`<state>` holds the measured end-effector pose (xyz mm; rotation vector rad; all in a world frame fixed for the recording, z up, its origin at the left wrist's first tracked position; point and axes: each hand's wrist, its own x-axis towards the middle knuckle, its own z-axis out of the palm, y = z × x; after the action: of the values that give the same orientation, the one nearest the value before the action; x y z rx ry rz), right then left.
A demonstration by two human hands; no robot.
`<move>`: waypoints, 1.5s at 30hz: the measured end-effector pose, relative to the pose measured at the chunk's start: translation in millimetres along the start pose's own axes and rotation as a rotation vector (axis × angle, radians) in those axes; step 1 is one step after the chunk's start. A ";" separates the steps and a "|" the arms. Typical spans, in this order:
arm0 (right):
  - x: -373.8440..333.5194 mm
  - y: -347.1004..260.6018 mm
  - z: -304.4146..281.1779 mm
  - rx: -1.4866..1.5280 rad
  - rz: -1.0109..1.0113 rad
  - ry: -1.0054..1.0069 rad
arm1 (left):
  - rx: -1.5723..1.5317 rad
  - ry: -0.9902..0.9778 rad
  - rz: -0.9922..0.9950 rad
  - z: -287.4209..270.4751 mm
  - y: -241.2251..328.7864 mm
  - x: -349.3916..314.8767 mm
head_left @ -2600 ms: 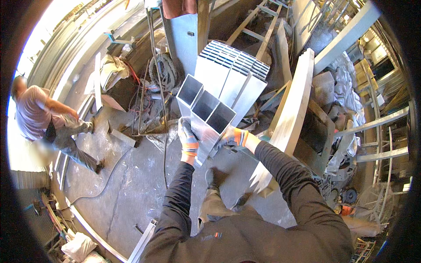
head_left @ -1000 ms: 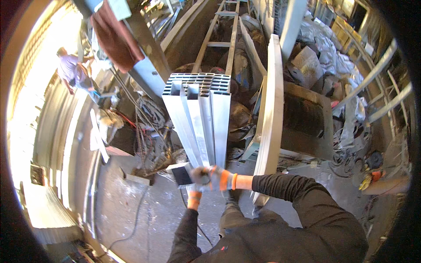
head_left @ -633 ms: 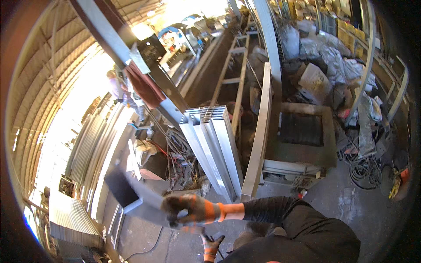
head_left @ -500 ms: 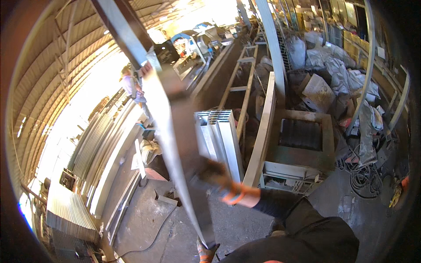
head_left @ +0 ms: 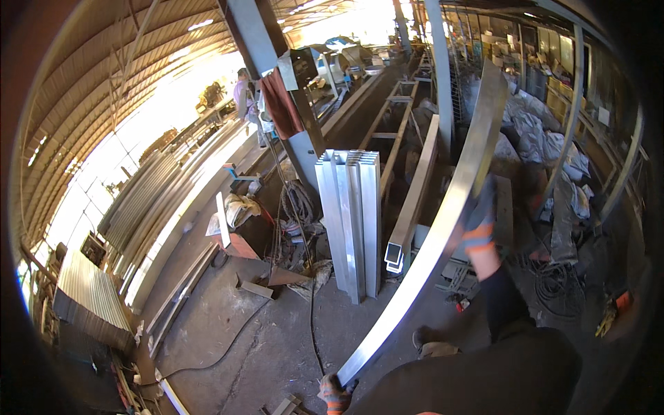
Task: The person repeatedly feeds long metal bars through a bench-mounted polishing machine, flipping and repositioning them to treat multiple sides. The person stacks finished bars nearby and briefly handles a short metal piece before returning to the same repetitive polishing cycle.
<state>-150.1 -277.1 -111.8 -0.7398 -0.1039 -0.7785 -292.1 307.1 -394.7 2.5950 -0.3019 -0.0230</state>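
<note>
Since half a second ago the long steel tube (head_left: 443,207) has swung rightward, clear of the stacked tubes (head_left: 353,221); left hand (head_left: 335,395) grips its near end, right hand (head_left: 482,232), blurred, apparently steadies mid-length; carrying step, needing balanced footing.

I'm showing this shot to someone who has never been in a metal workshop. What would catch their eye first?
Probably the long grey metal tube sweeping across the middle, gripped low by the gloved left hand and higher by the blurred right hand. Just left of it stands a bundle of pale square tubes on the floor, with bright daylight along the open left side.
</note>
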 end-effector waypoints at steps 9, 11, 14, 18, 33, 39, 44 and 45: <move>-102.8 123.5 -151.6 -0.339 -0.123 0.417 | 0.187 -0.081 0.058 -16.3 117.0 19.7; -91.7 120.0 -189.1 -0.442 0.026 0.544 | 0.212 -0.021 0.129 -24.4 125.5 15.0; -87.1 121.6 -244.0 -0.721 -0.042 0.520 | 0.217 -0.529 -0.221 -15.7 143.8 26.1; -45.8 116.9 -311.7 -1.428 0.039 0.544 | 0.121 -0.316 -0.009 45.5 194.0 62.3; 429.8 106.8 -589.4 -2.347 0.452 -0.074 | -0.086 -0.435 0.511 372.2 465.0 345.8; 433.8 93.8 -618.5 -2.312 0.295 0.042 | -0.041 -0.476 0.642 388.1 476.3 373.8; 348.1 109.5 -581.2 -2.377 0.208 0.010 | -0.159 -0.572 0.496 353.7 416.5 313.0; 325.0 118.2 -566.0 -2.408 0.200 0.053 | -0.243 -0.640 0.358 338.2 401.2 294.8</move>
<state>63.6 -778.9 -489.3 -2.8815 1.1661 -0.3704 -113.9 -262.5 -472.3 2.1923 -0.9227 -0.7204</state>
